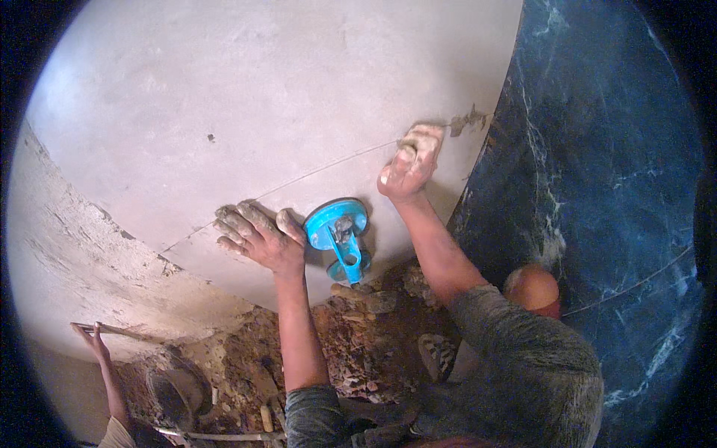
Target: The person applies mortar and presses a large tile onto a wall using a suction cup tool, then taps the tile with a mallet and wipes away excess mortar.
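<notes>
My left hand (258,235) rests with its dusty fingers spread on a light grey panel (291,89), along a thin straight seam crossing it. A blue double suction-cup lifter (334,224), with grey grime on it, is fixed to the panel just right of that hand. My right hand (411,160) is higher, at the seam near the panel's right edge, with its fingers curled; what they hold, if anything, I cannot make out. Dark smudges mark the seam beside it.
Blue marbled tiles (627,149) cover the right side. At lower left another person's hand (97,340) grips a long straight tool beside rough plaster (75,201). A dark bucket (175,392) sits among rubble (358,336) below. A rounded orange-red shape (530,287) is partly hidden behind my right sleeve.
</notes>
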Action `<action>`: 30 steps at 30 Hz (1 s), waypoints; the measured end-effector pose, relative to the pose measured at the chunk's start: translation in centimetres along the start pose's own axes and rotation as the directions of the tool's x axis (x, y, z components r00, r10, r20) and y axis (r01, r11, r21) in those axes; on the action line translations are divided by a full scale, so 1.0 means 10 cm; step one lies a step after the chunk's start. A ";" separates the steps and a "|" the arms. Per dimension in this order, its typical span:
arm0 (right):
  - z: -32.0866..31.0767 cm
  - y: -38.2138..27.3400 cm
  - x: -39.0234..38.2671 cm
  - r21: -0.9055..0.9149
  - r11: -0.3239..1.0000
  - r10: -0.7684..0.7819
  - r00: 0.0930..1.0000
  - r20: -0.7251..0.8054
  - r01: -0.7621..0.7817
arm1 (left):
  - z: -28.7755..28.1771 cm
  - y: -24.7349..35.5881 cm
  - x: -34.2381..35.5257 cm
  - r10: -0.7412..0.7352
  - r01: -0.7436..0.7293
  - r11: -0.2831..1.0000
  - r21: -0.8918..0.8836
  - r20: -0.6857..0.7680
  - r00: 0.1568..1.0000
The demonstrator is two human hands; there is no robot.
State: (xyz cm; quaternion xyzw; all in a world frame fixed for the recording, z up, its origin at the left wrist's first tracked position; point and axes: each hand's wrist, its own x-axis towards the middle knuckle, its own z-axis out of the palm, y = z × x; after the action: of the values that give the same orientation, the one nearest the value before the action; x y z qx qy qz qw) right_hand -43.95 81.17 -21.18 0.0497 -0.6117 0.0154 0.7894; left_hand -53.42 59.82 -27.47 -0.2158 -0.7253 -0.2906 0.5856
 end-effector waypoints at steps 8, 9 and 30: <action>0.05 -0.09 -0.01 0.052 0.998 -0.040 0.997 0.070 0.037 | -0.01 0.04 0.06 0.016 -0.013 0.999 0.045 -0.053 0.998; 0.04 -0.10 -0.02 0.047 0.999 -0.009 0.996 0.084 0.005 | 0.00 0.01 0.03 0.015 -0.013 0.999 0.047 -0.041 0.999; -1.55 -0.76 -3.09 -0.758 0.151 0.925 -0.180 0.335 -0.635 | 0.03 0.08 0.04 -0.044 0.042 0.987 -0.157 -0.013 0.999</action>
State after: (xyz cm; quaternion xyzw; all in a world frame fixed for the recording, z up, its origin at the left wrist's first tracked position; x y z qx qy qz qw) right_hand -36.08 76.24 -55.33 -0.4782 -0.7590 0.3843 0.2182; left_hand -53.20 60.56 -26.99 -0.2431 -0.6998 -0.3611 0.5664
